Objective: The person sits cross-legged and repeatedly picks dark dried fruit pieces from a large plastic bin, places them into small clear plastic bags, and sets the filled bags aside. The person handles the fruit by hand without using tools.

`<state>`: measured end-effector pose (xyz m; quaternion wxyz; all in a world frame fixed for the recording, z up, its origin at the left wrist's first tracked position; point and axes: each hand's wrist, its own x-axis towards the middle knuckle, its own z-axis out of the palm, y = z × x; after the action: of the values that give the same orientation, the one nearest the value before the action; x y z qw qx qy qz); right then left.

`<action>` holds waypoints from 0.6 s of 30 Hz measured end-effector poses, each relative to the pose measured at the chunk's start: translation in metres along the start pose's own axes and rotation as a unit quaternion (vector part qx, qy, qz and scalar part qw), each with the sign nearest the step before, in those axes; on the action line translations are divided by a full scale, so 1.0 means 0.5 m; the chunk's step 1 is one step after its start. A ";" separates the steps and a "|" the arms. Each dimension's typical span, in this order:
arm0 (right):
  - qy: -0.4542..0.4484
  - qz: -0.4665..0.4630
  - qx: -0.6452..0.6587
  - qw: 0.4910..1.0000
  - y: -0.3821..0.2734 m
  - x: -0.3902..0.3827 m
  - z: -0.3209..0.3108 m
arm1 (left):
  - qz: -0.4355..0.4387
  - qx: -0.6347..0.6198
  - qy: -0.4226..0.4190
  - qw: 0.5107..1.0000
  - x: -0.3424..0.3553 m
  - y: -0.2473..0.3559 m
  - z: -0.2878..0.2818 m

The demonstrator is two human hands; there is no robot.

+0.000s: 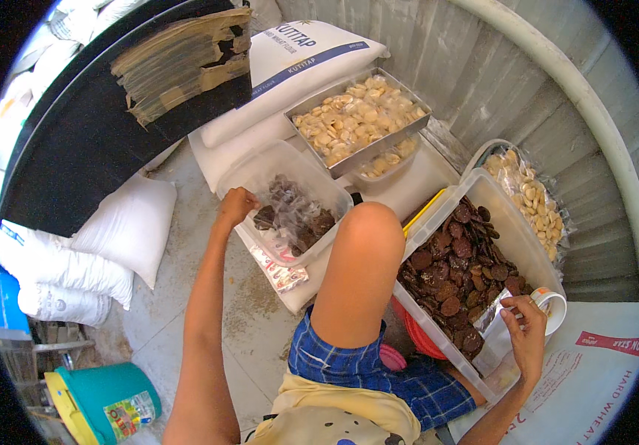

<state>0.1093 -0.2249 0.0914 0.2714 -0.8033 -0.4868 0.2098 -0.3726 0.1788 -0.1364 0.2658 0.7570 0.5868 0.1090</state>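
Teal bucket (pixel 108 400), colourfully labelled, stands on grey floor (pixel 158 319); left hand (pixel 239 203), fingers curled, grip impossible to tell, meets a tub (pixel 256 159) of bagged dark discs (pixel 290 194); blue-printed sack (pixel 308 63) behind; right hand (pixel 525 322) pinches a clear packet (pixel 492 317) over a bin (pixel 531 241) of loose discs (pixel 449 274); red-printed sack (pixel 583 371) beside.

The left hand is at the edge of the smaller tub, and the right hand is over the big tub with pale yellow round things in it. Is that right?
Nearly! The round things in the big tub are dark brown, not pale yellow; the head view shows it. The right hand is over that tub, and the left hand is at the smaller tub's edge.
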 end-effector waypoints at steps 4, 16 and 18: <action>0.004 0.012 -0.003 1.000 -0.007 -0.002 0.002 | -0.015 0.146 -0.037 0.988 0.029 0.054 -0.037; 0.007 0.025 0.009 1.000 0.000 -0.001 0.009 | -0.163 0.333 0.041 0.928 0.100 -0.013 -0.055; 0.010 0.026 0.008 1.000 0.001 -0.003 0.008 | -0.160 0.327 0.040 0.931 0.096 -0.008 -0.056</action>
<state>0.1067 -0.2255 0.0880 0.2774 -0.8156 -0.4610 0.2128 -0.3756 0.2327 -0.1223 -0.0058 0.6933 0.7134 -0.1023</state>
